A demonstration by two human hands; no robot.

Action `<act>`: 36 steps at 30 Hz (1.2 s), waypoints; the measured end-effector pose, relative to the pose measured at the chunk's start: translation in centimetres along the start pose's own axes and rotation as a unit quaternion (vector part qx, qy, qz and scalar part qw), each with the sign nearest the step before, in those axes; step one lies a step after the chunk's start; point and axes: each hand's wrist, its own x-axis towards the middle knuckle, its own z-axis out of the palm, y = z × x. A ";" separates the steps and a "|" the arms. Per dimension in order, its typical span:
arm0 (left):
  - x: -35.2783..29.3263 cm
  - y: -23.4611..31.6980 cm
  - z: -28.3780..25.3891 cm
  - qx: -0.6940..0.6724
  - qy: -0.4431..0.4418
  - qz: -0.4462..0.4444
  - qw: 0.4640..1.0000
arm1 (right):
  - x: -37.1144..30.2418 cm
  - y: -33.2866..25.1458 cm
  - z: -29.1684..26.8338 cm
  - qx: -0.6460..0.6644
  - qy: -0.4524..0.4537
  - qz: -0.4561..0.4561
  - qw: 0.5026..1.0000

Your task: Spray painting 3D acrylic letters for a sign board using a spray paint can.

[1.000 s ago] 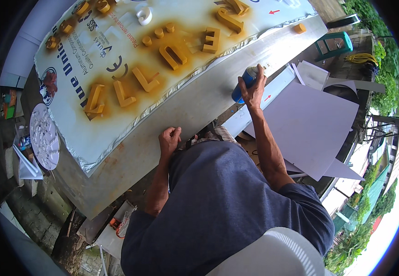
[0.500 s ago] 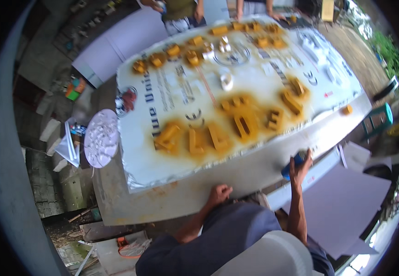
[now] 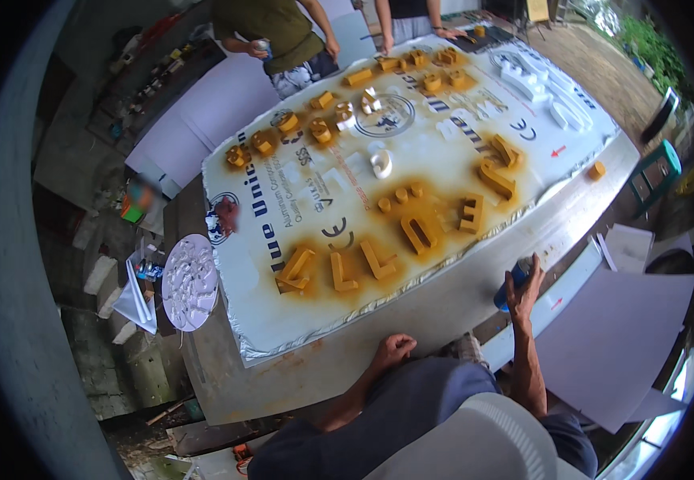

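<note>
Right of centre in the lower half of the frame, a blue spray can (image 3: 502, 296) is gripped by the right hand (image 3: 526, 291), fingers wrapped around its body, by the near edge of the metal bench (image 3: 315, 364); whether the bench is touched cannot be told. At lower centre, the left hand (image 3: 395, 350) is held loosely curled near that edge, with nothing seen in it. Across the middle, a white sheet (image 3: 255, 332) is spread on the bench, and on it gold letters (image 3: 337, 276) are ringed by brownish overspray. Beyond them, a curved white piece (image 3: 379, 171) is left unpainted. Since a second ago, the view has been swung toward the far side: a co-worker in a green shirt (image 3: 287, 36) and another in a dark top (image 3: 408, 8) are now shown along the upper edge. The can is still held clear of the letters, so the spraying is judged to be paused.
</note>
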 end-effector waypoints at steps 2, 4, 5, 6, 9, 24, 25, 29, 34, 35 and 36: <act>2.0 1.4 -0.3 -0.078 -0.017 0.031 0.996 | 1.2 -1.6 0.5 0.020 -0.011 -0.011 1.000; 4.3 8.6 -0.1 -0.091 -0.058 0.049 0.993 | 1.0 -1.4 0.5 0.018 -0.017 -0.025 0.999; 6.4 11.5 0.2 -0.060 -0.095 0.054 0.992 | 1.5 -1.3 0.6 0.019 -0.022 -0.031 0.999; 8.2 14.8 1.1 -0.072 -0.125 0.083 0.986 | 1.8 -1.2 0.7 0.013 -0.021 -0.029 0.999; 14.5 22.6 5.1 -0.033 -0.150 0.187 0.970 | 1.2 -1.2 0.4 0.021 -0.029 0.006 0.999; 31.8 32.2 15.3 0.104 -0.101 0.206 0.968 | 1.5 -0.3 -0.5 0.020 -0.058 -0.039 0.997; 30.8 30.4 15.1 0.085 -0.099 0.246 0.960 | 1.6 -0.5 -0.4 0.021 -0.054 -0.044 0.997; 23.5 21.5 14.5 0.047 -0.058 0.253 0.965 | 1.7 0.2 -1.0 0.042 -0.064 -0.027 0.997; 17.3 9.2 11.4 0.131 0.059 0.304 0.942 | 1.4 0.3 -1.0 0.048 -0.087 -0.024 0.995; 16.8 8.2 11.0 0.127 0.063 0.305 0.942 | 1.5 0.2 -0.8 0.044 -0.096 -0.022 0.994; 16.0 7.0 10.7 0.155 0.076 0.309 0.935 | 1.6 0.0 -0.7 0.042 -0.100 -0.024 0.994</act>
